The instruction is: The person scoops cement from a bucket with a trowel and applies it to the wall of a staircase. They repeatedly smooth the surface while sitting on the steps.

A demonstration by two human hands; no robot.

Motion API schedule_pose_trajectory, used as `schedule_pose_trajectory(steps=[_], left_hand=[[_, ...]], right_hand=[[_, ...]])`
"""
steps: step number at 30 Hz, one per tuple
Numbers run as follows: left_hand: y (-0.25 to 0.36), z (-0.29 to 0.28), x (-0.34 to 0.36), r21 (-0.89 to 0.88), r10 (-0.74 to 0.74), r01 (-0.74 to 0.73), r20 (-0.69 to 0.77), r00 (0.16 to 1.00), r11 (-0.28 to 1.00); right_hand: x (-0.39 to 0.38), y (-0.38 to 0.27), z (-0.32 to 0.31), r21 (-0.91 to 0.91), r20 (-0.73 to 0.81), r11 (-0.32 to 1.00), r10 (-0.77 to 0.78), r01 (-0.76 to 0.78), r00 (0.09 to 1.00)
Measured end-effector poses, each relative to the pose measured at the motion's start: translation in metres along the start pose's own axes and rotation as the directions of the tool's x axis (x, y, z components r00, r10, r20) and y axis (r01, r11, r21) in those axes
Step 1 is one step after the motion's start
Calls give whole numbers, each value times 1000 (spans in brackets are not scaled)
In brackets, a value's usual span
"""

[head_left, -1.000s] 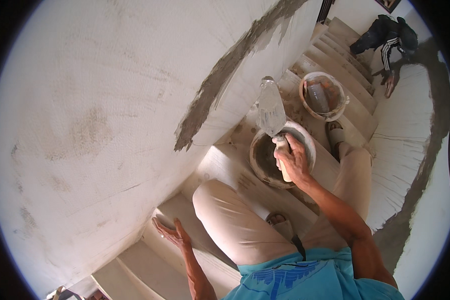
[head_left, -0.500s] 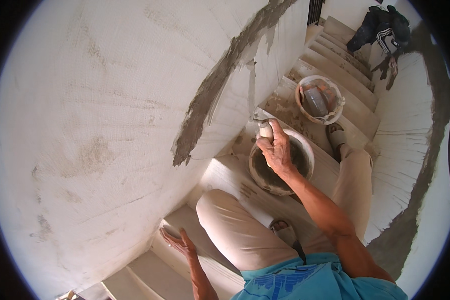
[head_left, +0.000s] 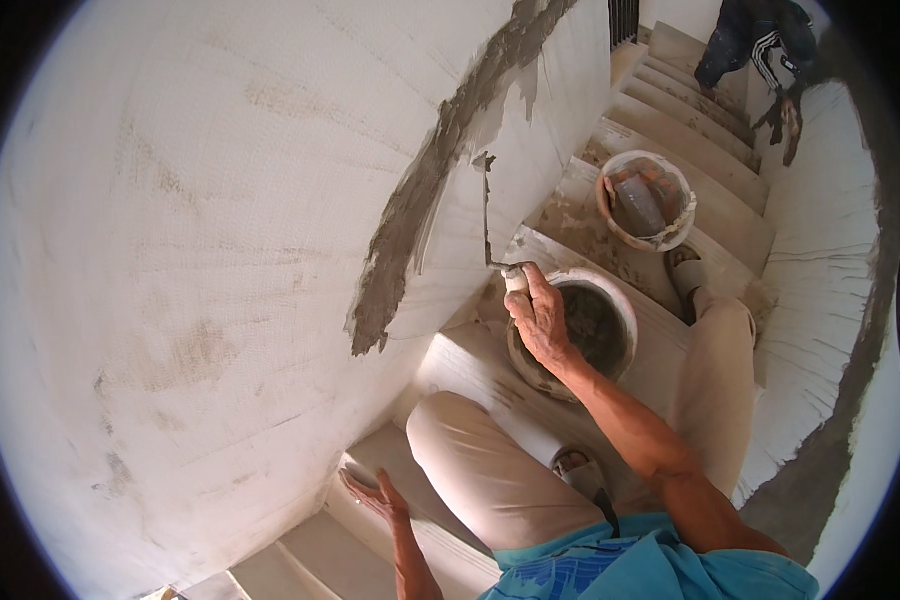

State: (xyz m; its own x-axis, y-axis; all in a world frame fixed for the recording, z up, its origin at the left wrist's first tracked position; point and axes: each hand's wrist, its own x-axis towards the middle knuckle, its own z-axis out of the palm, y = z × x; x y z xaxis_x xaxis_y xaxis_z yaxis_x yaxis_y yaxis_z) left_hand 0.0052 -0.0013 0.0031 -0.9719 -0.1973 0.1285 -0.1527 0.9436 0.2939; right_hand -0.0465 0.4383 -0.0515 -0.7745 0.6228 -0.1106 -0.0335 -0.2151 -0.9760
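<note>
My right hand (head_left: pixel 540 325) grips the pale handle of a trowel (head_left: pixel 515 282) beside the near bucket's left rim. The trowel's thin blade is seen edge-on, pointing away along the wall, with a dab of grey mortar at its far tip. Under my right forearm and hand is a round bucket (head_left: pixel 627 325) of wet grey mortar. A rough dark mortar band (head_left: pixel 395 255) runs diagonally up the white wall (head_left: pixel 220 220) on the left. Low on the left, my left hand (head_left: pixel 380 497) rests over a stair step by the wall, fingers spread, holding nothing.
A second bucket (head_left: pixel 685 220) stands one step higher, with reddish pieces and a clear plastic bottle inside. Stairs (head_left: pixel 695 140) climb to the far right. A co-worker (head_left: pixel 760 45) in dark clothes bends at the top. Another mortar band (head_left: pixel 855 350) lines the right wall.
The trowel has turned in my right hand, its blade now showing as a thin edge. My right hand has shifted slightly left and nearer. The whole view has shifted a little.
</note>
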Motion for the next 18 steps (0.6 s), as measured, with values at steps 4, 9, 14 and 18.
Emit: schedule_pose_trajectory(steps=[4, 9, 14, 18], left_hand=[[-9, 3, 1, -5, 16, -16, -4, 1000, 1000], [-15, 6, 1, -5, 14, -14, -16, 1000, 1000], [-9, 4, 0, -14, 5, -5, 6, 1000, 1000], [-7, 4, 0, -30, 1, 0, 12, 1000, 1000]], right_hand=[[8, -5, 0, -66, -50, 995, -76, 73, 996], [18, 3, 1, -177, -46, 970, -178, 168, 983], [26, 10, 8, -205, -73, 960, -211, 193, 975], [29, 13, 12, -185, -88, 957, -245, 226, 966]])
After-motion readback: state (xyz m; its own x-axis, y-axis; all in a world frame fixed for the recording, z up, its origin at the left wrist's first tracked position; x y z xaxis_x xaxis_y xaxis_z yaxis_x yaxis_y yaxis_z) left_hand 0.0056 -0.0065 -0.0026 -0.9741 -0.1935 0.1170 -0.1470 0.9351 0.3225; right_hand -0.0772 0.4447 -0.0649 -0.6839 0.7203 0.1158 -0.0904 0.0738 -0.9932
